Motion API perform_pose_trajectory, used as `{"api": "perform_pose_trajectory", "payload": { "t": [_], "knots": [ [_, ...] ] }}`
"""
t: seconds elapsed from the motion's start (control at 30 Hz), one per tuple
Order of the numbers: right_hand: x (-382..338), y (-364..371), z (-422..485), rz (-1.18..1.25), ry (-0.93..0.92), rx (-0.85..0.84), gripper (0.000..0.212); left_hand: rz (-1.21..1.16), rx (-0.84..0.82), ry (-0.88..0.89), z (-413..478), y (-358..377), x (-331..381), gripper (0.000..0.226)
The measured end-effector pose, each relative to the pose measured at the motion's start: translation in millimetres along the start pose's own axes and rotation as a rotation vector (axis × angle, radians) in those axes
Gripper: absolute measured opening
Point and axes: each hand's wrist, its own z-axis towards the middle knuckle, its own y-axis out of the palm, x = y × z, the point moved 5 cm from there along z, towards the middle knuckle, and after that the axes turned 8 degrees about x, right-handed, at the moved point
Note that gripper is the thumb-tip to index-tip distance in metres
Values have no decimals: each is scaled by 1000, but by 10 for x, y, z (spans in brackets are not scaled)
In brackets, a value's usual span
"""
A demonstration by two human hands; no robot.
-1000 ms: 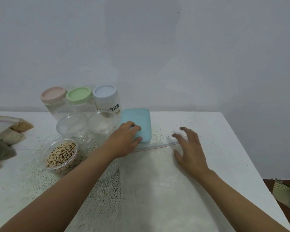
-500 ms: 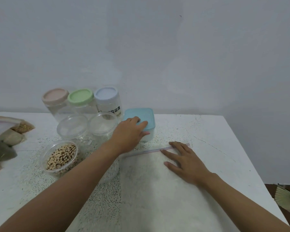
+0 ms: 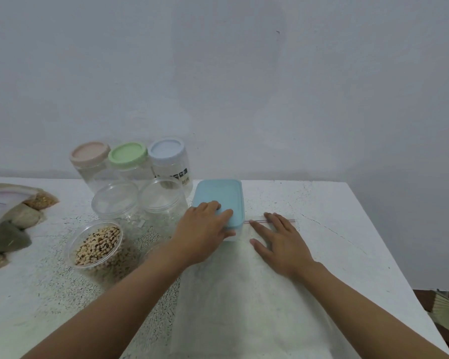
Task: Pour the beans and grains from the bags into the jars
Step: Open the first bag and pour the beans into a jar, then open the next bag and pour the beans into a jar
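On the white counter (image 3: 334, 229), past the clear round jar of black-eyed beans (image 3: 96, 246), my left hand (image 3: 205, 231) grips the blue-lidded rectangular plastic box (image 3: 219, 200), fingers on the lid. The large clear zip bag of white grain (image 3: 244, 294) lies flat against it, my right hand (image 3: 280, 239) spread open near its seal. I judge this floppy bag could sag when lifted and spill grain.

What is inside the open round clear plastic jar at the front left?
It holds pale beans with dark spots, filling the round clear plastic jar nearly to its rim. The beans cover the bottom, so anything beneath them cannot be seen.
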Motion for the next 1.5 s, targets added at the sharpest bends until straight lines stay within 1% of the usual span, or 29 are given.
{"api": "perform_pose_trajectory", "payload": {
  "t": [0.07,0.13,0.17,0.23,0.3,0.33,0.43,0.5,0.57,0.63,0.73,0.8,0.87,0.97,1.03,1.1,1.13,1.23,1.3,1.37,1.43,1.5],
  "knots": [
    [11,6,5,15,17,-10,75,-9,34,21,-134,77,81,48],
    [8,-1,20,26,26,-10,65,-23,42,27,-258,151,122,50],
    [-3,-12,24,39,27,-8,61,-54,22,8,-301,176,115,54],
    [-12,-29,29,92,45,-7,59,-161,-26,-50,-317,174,73,69],
    [-23,-73,24,191,102,5,56,-312,-86,-125,-288,114,4,79],
    [-38,-113,29,247,127,42,51,-401,-90,-149,-275,57,-35,75],
    [-189,-359,51,421,150,279,24,-573,-90,-123,-290,-78,-144,35],
    [-425,-572,55,572,141,385,11,-638,17,-142,-420,-210,-276,20],
    [-700,-742,61,716,109,367,8,-635,148,-200,-600,-398,-419,12],
    [-993,-839,71,780,45,289,7,-619,239,-262,-798,-606,-570,11],
    [-1451,-805,92,784,-48,170,5,-554,359,-319,-1139,-934,-885,9],
    [-1754,-710,110,720,-142,126,4,-485,430,-329,-1341,-1083,-1128,8],
    [-1992,-593,135,602,-223,49,9,-433,474,-348,-1477,-1121,-1363,6],
    [-2353,-327,182,323,-289,-142,31,-453,481,-436,-1684,-978,-1812,11],
    [-2556,-157,212,157,-293,-253,48,-542,412,-506,-1798,-804,-2068,18],
    [-2640,-43,214,42,-287,-318,60,-661,310,-549,-1814,-631,-2153,32],
    [-2729,31,232,3,-268,-339,65,-726,252,-551,-1838,-555,-2227,36],
    [-2859,186,282,-73,-191,-389,78,-903,100,-517,-1845,-315,-2359,40],
    [-2873,289,315,-118,-144,-435,90,-981,34,-469,-1848,-196,-2417,46],
    [-2863,366,321,-168,-117,-475,103,-1057,-3,-425,-1835,-136,-2436,44],
    [-2855,402,325,-191,-94,-470,106,-1136,-42,-383,-1813,-95,-2436,48],
    [-2865,379,337,-172,-72,-449,97,-1194,-77,-354,-1791,-37,-2436,60]
  ]
}}
